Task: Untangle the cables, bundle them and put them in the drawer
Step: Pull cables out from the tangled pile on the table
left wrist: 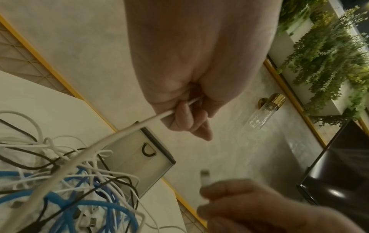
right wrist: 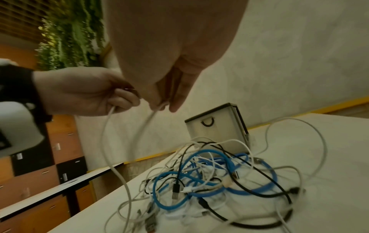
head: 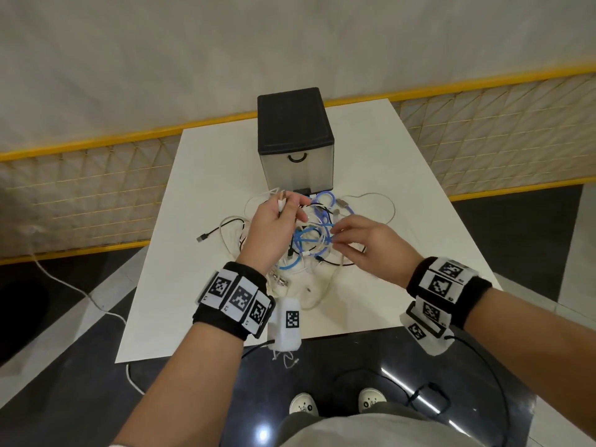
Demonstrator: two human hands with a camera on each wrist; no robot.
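At frame centre, untangling: left hand [head: 274, 225] and right hand [head: 364, 243] both pinching white cable [right wrist: 111, 151] above tangle [head: 309, 240]; next, drawing it free.

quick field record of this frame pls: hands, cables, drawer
left hand: grips a white cable near its plug, lifted off the pile
right hand: pinches a white cable
pile: blue, black and white cables tangled on the table
drawer: closed, behind the pile
bundled: none visible
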